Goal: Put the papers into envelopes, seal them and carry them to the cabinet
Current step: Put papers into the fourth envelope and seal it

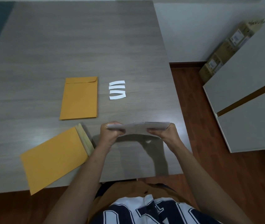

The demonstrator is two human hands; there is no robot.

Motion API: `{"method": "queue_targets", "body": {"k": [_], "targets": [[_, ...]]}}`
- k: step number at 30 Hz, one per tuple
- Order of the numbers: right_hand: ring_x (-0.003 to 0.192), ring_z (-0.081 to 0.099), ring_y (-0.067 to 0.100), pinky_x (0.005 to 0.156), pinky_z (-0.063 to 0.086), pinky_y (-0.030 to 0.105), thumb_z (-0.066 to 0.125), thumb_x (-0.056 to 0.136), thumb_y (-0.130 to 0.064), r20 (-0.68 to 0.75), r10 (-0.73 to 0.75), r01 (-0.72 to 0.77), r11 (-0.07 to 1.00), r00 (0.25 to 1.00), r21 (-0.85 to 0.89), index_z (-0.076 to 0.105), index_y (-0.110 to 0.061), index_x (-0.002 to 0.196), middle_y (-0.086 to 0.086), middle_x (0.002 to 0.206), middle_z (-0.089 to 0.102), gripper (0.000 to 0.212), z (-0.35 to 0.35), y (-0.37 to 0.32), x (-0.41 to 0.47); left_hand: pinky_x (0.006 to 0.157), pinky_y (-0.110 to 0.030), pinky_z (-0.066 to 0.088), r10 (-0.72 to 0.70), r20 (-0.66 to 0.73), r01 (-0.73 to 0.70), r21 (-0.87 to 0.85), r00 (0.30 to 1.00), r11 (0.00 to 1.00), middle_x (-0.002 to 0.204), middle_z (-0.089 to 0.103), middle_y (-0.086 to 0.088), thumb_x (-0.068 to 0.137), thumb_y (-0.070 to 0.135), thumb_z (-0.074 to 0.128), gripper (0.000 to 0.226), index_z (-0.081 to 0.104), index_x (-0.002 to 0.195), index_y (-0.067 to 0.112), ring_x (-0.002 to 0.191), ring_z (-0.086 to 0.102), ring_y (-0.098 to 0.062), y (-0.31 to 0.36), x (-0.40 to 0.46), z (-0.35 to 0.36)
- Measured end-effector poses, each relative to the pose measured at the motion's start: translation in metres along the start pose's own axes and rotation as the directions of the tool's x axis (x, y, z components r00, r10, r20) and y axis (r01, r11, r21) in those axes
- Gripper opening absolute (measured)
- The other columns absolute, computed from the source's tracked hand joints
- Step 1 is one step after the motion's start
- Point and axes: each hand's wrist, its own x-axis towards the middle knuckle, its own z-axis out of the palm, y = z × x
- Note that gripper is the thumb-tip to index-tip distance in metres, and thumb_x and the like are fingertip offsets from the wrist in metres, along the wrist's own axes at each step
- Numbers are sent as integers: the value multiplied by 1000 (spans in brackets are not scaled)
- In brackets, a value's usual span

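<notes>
A stack of white papers (138, 127) hangs level a little above the grey table (80, 46), seen almost edge-on. My left hand (110, 132) grips its left end and my right hand (162, 131) grips its right end. To the left, a yellow envelope (52, 157) lies tilted at the table's front edge with its flap open toward the papers. A pile of yellow envelopes (79, 98) with flaps folded lies farther back.
Several white paper strips (117, 90) lie right of the envelope pile. A white cabinet (249, 94) stands to the right on the wooden floor, with cardboard boxes (225, 46) along the wall behind it.
</notes>
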Motion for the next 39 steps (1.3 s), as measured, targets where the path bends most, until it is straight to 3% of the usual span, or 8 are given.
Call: {"method": "queue_targets", "body": {"k": [3, 11, 17, 22, 25, 28, 32, 39], "targets": [[78, 69, 15, 62, 56, 19, 93, 56, -14, -5, 32, -32, 999, 999, -24, 68, -7, 89, 7, 86, 70, 42, 2, 0, -3, 56, -21, 54, -64, -10, 64, 10, 998, 998, 53, 66, 9, 64, -29, 68, 41, 70, 63, 12, 64, 61, -20, -9, -2, 2], [84, 62, 12, 66, 52, 17, 91, 59, -16, 12, 11, -10, 998, 1000, -61, 58, -13, 96, -3, 87, 63, 50, 2, -2, -6, 54, -12, 52, -112, -53, 109, -54, 992, 993, 78, 62, -8, 65, -27, 73, 34, 67, 91, -6, 73, 58, -19, -8, -4, 7], [75, 66, 5, 57, 53, 14, 89, 65, -18, 84, -37, 45, 994, 996, -95, 65, -17, 88, -7, 85, 68, 34, 18, -21, -1, 76, -26, 55, 2, -74, -3, -16, 997, 1000, 104, 68, -3, 73, -13, 74, 49, 62, 114, 12, 102, 67, -26, -15, 1, -27], [87, 71, 24, 73, 60, 36, 92, 60, -26, 160, -22, 42, 991, 987, -128, 67, -6, 106, 7, 102, 73, 56, 51, -34, 6, 96, -27, 50, 105, -465, -130, -22, 879, 991, 122, 61, -3, 83, -1, 70, 52, 58, 131, 14, 110, 60, -17, -22, -10, -80], [84, 70, 21, 73, 59, 34, 91, 63, -23, 184, -38, 71, 982, 982, -174, 68, -8, 98, 5, 99, 72, 45, 75, -45, 3, 107, -43, 39, 52, -610, 160, 288, 791, 944, 141, 45, -12, 84, 27, 71, 55, 54, 135, 16, 131, 42, -31, -45, -15, -113], [80, 69, 18, 70, 57, 31, 89, 65, -20, 183, -72, 115, 965, 980, -236, 70, -9, 91, 5, 95, 72, 35, 97, -52, -3, 113, -66, 16, -243, -551, 535, 464, 798, 706, 163, 7, -13, 76, 60, 69, 96, 23, 154, 27, 148, 4, -41, -67, -18, -136], [82, 70, 18, 72, 57, 30, 87, 68, -21, 166, -122, 176, 916, 979, -361, 74, -5, 94, 7, 96, 74, 33, 121, -55, -8, 111, -72, 7, -294, -464, 534, 564, 836, 630, 163, -13, -11, 67, 73, 69, 118, 9, 156, 25, 147, -13, -44, -81, -20, -141], [88, 69, 23, 75, 57, 33, 88, 66, -22, 133, -128, 173, 892, 983, -419, 73, -5, 95, 10, 99, 73, 37, 133, -56, -10, 112, -70, 9, -257, -431, 486, 594, 865, 641, 162, -11, -11, 67, 82, 59, 117, 12, 155, 22, 146, -12, -44, -81, -24, -148]]}}
